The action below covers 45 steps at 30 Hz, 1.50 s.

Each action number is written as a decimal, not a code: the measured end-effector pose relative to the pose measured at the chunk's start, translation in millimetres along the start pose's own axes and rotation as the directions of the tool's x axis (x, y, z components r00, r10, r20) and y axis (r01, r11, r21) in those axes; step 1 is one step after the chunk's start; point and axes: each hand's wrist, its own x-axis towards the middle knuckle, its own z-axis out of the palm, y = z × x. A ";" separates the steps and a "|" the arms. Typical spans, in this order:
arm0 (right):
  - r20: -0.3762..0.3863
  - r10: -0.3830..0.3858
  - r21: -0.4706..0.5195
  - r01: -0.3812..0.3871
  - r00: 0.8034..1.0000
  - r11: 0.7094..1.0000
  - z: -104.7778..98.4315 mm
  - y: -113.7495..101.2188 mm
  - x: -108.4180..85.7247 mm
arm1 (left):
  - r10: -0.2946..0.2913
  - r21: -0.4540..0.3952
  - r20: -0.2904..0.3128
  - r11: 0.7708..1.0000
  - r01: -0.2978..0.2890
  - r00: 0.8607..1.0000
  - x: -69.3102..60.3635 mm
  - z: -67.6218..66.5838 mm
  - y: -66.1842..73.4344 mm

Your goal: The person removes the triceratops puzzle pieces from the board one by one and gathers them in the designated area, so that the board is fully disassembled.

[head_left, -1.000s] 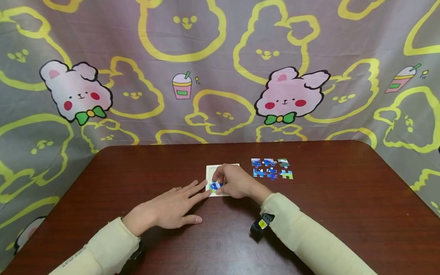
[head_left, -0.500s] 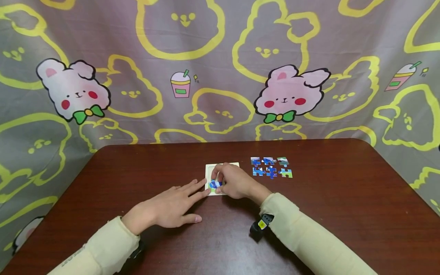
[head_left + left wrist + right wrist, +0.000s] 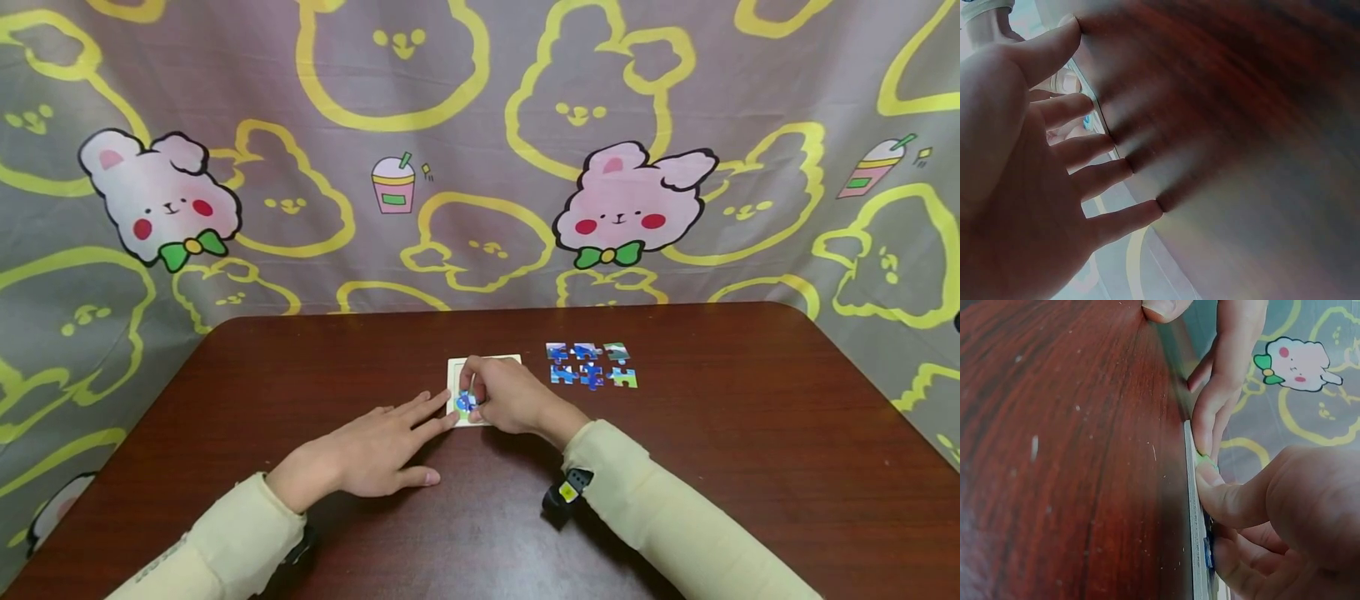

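Note:
A small white puzzle tray (image 3: 452,377) lies on the table, with blue and green puzzle pieces (image 3: 463,403) in its near left part. My left hand (image 3: 378,450) lies flat with spread fingers, its fingertips touching the tray's left edge; in the left wrist view the fingers (image 3: 1094,150) are straight. Over the tray, my right hand (image 3: 510,396) has curled fingers and a lowered thumb, pinching a puzzle piece at the tray surface. Seen from the right wrist, the thumb (image 3: 1229,500) presses down beside a blue bit of a piece (image 3: 1209,552). The right hand hides much of the tray.
Several loose jigsaw pieces (image 3: 591,365) lie in two rows right of the tray. The dark brown wooden table (image 3: 712,433) ends at a patterned curtain (image 3: 480,167) behind. A black wrist device (image 3: 564,498) hangs under the right cuff.
My right hand has shifted slightly left over the tray, so less of the blue picture shows beside its fingers. The left hand stays in place.

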 end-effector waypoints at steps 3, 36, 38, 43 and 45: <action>-0.004 0.011 -0.020 -0.011 1.000 1.000 -0.9 -0.5 -0.5 | -0.001 -0.001 0.001 1.000 0.001 1.000 0.2 -0.5 0.1; -0.003 -0.022 0.013 0.022 1.000 1.000 -1.5 5.7 -6.4 | -0.014 -0.019 0.003 1.000 0.014 1.000 -0.2 1.6 -0.8; 0.005 -0.018 0.009 0.018 1.000 1.000 -2.4 6.0 -6.0 | -0.015 -0.020 0.002 1.000 0.015 1.000 -0.3 1.7 -0.6; 0.009 -0.006 -0.003 0.006 1.000 1.000 -5.2 5.6 -4.6 | -0.011 -0.025 -0.003 1.000 0.011 1.000 -0.2 1.9 -0.5; 0.006 -0.002 0.000 0.002 1.000 1.000 -6.3 5.9 -4.0 | -0.013 -0.030 -0.002 0.999 0.013 1.000 0.0 1.9 -0.6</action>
